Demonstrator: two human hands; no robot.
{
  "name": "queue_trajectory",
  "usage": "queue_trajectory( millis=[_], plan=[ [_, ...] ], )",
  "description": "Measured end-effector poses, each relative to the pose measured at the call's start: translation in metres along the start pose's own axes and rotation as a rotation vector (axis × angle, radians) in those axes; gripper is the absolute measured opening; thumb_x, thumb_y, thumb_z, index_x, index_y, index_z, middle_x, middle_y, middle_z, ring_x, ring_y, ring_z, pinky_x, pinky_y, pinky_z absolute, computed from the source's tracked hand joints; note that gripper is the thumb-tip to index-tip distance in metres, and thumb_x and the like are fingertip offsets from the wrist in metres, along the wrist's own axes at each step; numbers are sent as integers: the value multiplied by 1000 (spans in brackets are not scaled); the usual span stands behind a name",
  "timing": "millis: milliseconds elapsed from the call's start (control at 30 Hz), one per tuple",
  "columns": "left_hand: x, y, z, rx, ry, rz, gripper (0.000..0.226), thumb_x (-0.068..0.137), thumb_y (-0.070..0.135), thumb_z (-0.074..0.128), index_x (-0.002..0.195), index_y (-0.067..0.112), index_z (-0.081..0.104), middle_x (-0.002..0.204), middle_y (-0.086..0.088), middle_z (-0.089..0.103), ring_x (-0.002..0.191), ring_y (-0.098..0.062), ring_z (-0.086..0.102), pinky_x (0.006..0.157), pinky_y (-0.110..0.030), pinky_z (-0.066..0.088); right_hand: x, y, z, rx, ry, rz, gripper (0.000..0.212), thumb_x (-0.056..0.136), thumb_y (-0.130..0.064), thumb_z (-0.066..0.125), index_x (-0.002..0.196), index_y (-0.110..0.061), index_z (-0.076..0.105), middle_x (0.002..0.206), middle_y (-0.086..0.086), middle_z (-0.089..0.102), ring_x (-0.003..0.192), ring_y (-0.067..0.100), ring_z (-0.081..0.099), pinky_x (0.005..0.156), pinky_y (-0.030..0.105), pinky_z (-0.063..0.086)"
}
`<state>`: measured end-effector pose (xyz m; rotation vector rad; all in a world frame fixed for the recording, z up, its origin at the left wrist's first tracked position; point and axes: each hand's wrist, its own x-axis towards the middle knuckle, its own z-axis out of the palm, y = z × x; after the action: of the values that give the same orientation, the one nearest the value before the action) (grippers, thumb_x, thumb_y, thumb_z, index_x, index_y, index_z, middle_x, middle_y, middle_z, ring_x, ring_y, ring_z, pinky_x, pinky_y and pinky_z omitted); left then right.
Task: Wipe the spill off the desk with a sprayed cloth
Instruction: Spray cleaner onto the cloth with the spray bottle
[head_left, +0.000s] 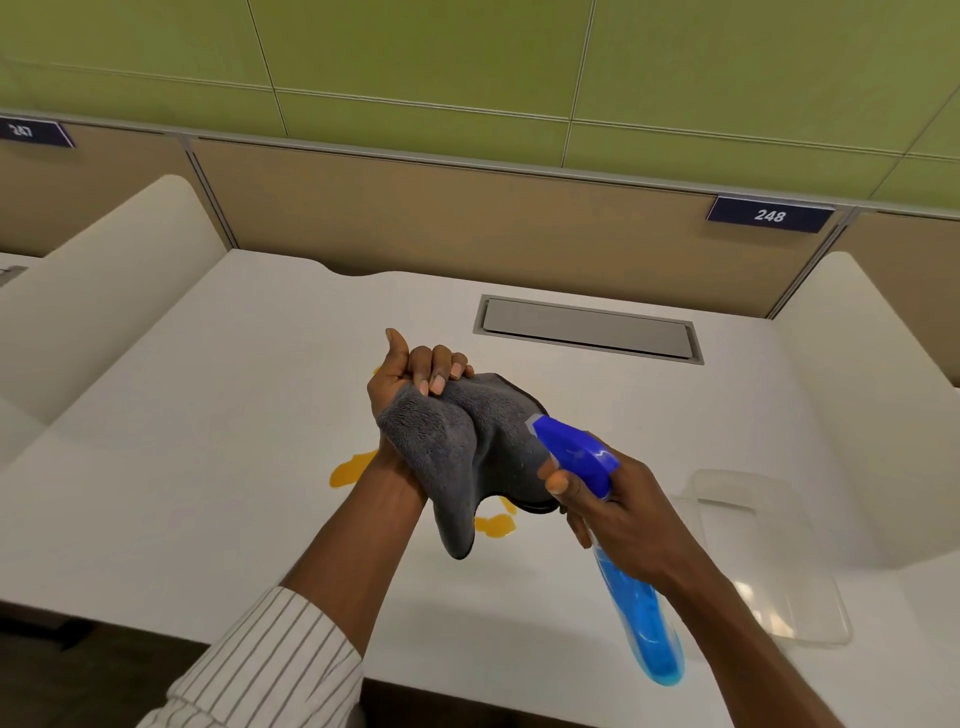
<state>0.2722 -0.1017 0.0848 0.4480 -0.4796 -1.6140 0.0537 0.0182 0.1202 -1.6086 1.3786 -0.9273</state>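
My left hand (415, 376) is held up over the middle of the white desk (208, 441), gripping a grey cloth (457, 447) that hangs down over my wrist. My right hand (608, 512) grips a spray bottle (639, 618) with blue liquid, tilted so its blue nozzle head (574, 452) points at the cloth from close by. An orange spill (350, 467) lies on the desk under the hands, with another puddle (496, 525) below the cloth; part of the spill is hidden by the cloth and arms.
A clear plastic tray (769, 561) lies on the desk at the right. A grey cable hatch (587, 328) is set into the desk behind the hands. White side dividers (104, 280) and a tan back panel (415, 208) enclose the desk. The near desk edge runs below my forearms.
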Motion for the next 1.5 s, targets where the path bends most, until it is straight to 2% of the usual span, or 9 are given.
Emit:
queue_trajectory(
  millis=[133, 267, 500, 700, 767, 867, 967, 1267, 1500],
  plan=[
    [-1, 0, -1, 1, 3, -1, 87, 112, 53, 21, 37, 18, 51, 47, 0, 49, 64, -19, 54, 87, -39, 44, 1, 3, -5, -17, 32, 26, 83, 59, -105, 44, 88, -29, 59, 54, -10, 63, 51, 8, 61, 59, 14, 53],
    [-3, -4, 1, 2, 7, -6, 89, 112, 53, 19, 36, 19, 53, 46, 1, 50, 63, -18, 55, 86, -38, 45, 1, 8, -4, 8, 33, 0, 87, 64, -101, 48, 97, -23, 64, 67, 1, 69, 59, 20, 66, 62, 18, 55],
    [-11, -9, 3, 23, -37, -22, 80, 106, 55, 29, 38, 21, 55, 48, 3, 52, 65, -16, 56, 86, -34, 51, -5, 15, -1, 59, 30, 12, 83, 71, -92, 57, 106, -16, 65, 71, -1, 67, 61, 26, 64, 64, 27, 58],
    [-22, -9, 8, 86, -23, -33, 84, 111, 53, 26, 38, 22, 52, 48, 4, 49, 66, -15, 55, 85, -30, 54, -5, 23, -14, 117, 84, -29, 66, 74, -83, 65, 120, -35, 62, 87, 5, 72, 72, 31, 69, 76, 40, 63],
    [-27, -7, 7, 99, 2, -43, 85, 112, 54, 25, 37, 22, 50, 48, 4, 47, 66, -15, 54, 87, -30, 52, -4, 26, -22, 141, 118, -70, 53, 80, -70, 71, 118, -34, 63, 96, 10, 73, 74, 29, 70, 77, 37, 63],
    [-37, -5, 4, 91, 26, -50, 84, 112, 54, 28, 37, 21, 46, 48, 3, 43, 68, -16, 51, 92, -34, 42, 5, 39, -34, 237, 167, -113, 26, 92, -23, 68, 118, -17, 64, 104, 2, 75, 74, 16, 70, 75, 29, 59],
    [-46, -7, -1, 91, 46, -62, 83, 112, 54, 30, 37, 21, 43, 47, 3, 40, 68, -17, 49, 92, -34, 40, 24, 65, -48, 239, 250, -84, 27, 97, 10, 58, 123, 2, 61, 104, -8, 77, 75, 12, 71, 75, 26, 59],
    [-65, -19, -14, 98, 100, -112, 83, 112, 54, 33, 37, 20, 43, 46, 1, 38, 67, -18, 47, 90, -34, 40, 87, 115, -68, 174, 484, -59, 37, 100, 2, 60, 137, 2, 54, 101, -25, 76, 80, 6, 73, 79, 19, 59],
    [-67, -22, -24, 94, 81, -134, 86, 113, 53, 28, 36, 18, 46, 45, 0, 40, 66, -19, 50, 89, -33, 44, 117, 133, -71, 204, 521, -9, 41, 102, -9, 62, 142, -6, 54, 82, -17, 77, 85, 4, 74, 85, 19, 60]
  ],
)
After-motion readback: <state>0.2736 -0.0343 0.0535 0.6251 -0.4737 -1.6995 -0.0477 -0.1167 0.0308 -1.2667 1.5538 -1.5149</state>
